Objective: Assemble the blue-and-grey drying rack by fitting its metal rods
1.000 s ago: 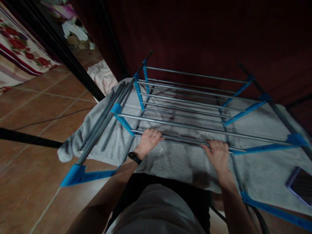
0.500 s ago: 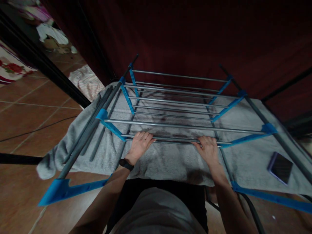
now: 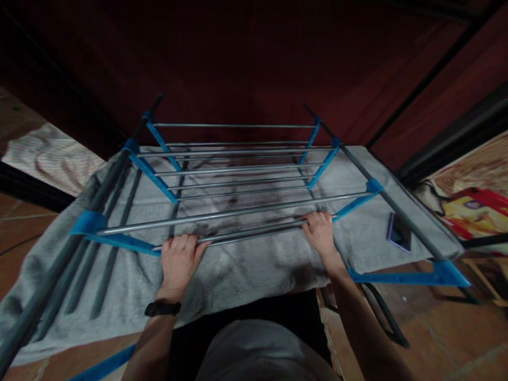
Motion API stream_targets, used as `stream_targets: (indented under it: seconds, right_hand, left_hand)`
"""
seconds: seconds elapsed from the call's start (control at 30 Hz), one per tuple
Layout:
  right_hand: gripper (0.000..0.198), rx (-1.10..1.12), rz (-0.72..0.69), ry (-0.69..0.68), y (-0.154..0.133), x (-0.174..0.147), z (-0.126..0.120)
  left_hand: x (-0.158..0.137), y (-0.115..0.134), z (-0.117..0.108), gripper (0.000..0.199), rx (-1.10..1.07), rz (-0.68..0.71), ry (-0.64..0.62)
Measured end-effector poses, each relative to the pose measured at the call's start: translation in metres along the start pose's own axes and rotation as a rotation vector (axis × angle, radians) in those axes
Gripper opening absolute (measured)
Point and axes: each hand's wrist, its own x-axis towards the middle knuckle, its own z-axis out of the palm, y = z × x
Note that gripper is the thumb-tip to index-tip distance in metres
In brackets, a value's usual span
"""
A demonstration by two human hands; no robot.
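A rack (image 3: 238,212) of thin grey metal rods, joined by blue plastic brackets (image 3: 89,225) to thicker grey side tubes (image 3: 353,159), lies on a grey blanket. My left hand (image 3: 179,259), with a black band at the wrist, is closed over the left end of the nearest low metal rods (image 3: 254,230), close beside a blue bracket. Near the right end of those same rods, my right hand (image 3: 318,230) has its fingers wrapped round them. The rod ends are partly hidden by my hands.
Several loose grey tubes (image 3: 105,278) lie on the blanket (image 3: 246,275) at left. A phone (image 3: 399,232) rests at right. Behind the rack hangs a dark red surface (image 3: 238,63). A red and yellow bag (image 3: 472,211) is at far right, above the tiled floor (image 3: 456,338).
My view has turned to the right, bringing the bag into sight. Both hands have slid outward along the rods, closer to the blue brackets, and still grip them.
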Motion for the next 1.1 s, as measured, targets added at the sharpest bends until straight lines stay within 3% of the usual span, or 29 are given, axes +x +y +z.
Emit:
stream_targets:
  seconds: [0.7, 1.1]
  right_hand:
    - [0.015, 0.032, 0.017, 0.032, -0.002, 0.002, 0.003]
    - [0.016, 0.043, 0.019, 0.015, -0.002, 0.004, 0.002]
  left_hand:
    - [0.008, -0.008, -0.006, 0.037, 0.027, 0.101, -0.083]
    - [0.014, -0.008, -0.017, 0.04, 0.022, 0.106, -0.203]
